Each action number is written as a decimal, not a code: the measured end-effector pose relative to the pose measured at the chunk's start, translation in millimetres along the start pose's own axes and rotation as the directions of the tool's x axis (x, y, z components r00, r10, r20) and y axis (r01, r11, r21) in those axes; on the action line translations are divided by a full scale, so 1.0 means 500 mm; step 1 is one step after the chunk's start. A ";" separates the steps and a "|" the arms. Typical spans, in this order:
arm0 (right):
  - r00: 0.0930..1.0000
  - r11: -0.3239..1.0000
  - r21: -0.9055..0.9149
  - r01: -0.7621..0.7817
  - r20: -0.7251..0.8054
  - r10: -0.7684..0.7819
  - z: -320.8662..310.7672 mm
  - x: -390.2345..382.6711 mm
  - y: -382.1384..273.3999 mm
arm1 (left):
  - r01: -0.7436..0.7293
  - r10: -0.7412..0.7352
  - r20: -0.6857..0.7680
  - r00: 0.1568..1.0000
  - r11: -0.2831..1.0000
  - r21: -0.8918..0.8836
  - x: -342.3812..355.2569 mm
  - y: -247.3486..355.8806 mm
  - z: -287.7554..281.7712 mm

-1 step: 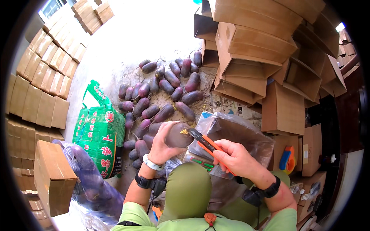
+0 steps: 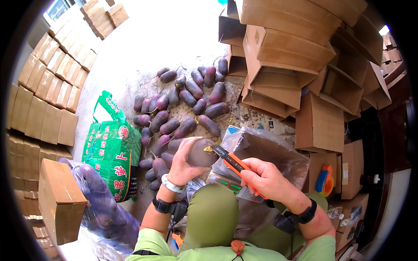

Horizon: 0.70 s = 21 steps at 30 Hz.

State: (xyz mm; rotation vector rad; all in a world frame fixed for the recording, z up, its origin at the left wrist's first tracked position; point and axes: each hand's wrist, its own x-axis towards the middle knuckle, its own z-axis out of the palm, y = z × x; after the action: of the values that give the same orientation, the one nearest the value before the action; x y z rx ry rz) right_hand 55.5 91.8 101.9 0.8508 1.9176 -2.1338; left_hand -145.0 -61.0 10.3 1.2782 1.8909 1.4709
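Note:
My left hand (image 2: 183, 163) grips a large dusky purple root vegetable, likely a radish (image 2: 198, 152), with a yellow stalk stub (image 2: 208, 148) at its end. My right hand (image 2: 257, 176) holds an orange-and-black utility knife (image 2: 233, 163), its tip at the radish beside the stub. Several purple radishes (image 2: 185, 127) with thin roots lie on the pale floor (image 2: 237, 91) ahead of my hands. A clear plastic bag (image 2: 278, 152) sits just beyond my right hand, around a container that I cannot make out clearly.
A green printed bag (image 2: 109, 152) stands at left, beside a plastic sack of radishes (image 2: 102, 213) and a carton (image 2: 58, 200). Stacked cartons (image 2: 45, 95) line the left side. Open cardboard boxes (image 2: 318, 122) pile up at right, near an orange-and-blue tool (image 2: 324, 180), possibly a tape dispenser.

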 end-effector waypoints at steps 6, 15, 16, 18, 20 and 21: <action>0.999 0.999 0.044 -0.012 -0.032 0.013 -0.005 -0.003 0.003 | 0.004 -0.004 -0.035 0.999 1.000 0.019 0.012 0.011 0.008; 0.991 0.899 0.420 -0.127 0.084 0.101 0.032 0.027 0.027 | -0.063 0.175 -0.222 0.959 0.898 0.435 0.018 0.012 0.023; 0.991 0.856 0.500 -0.134 0.094 0.100 0.044 0.033 0.035 | -0.067 0.216 -0.250 0.944 0.866 0.495 0.020 0.013 0.026; 0.989 0.775 0.616 -0.143 0.108 0.097 0.066 0.046 0.039 | -0.057 0.253 -0.254 0.934 0.805 0.591 0.024 0.011 0.029; 0.987 0.685 0.710 -0.162 0.128 0.100 0.085 0.065 0.036 | -0.035 0.279 -0.255 0.926 0.735 0.677 0.024 0.008 0.027; 0.986 0.644 0.747 -0.166 0.135 0.097 0.096 0.073 0.034 | -0.021 0.287 -0.255 0.923 0.700 0.714 0.024 0.006 0.027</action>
State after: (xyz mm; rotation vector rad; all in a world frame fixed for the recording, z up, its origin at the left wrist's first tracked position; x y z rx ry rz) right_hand 18.4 52.8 70.2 0.9413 0.8008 -2.8283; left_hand -139.2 -43.9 10.6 1.6015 2.8295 1.1165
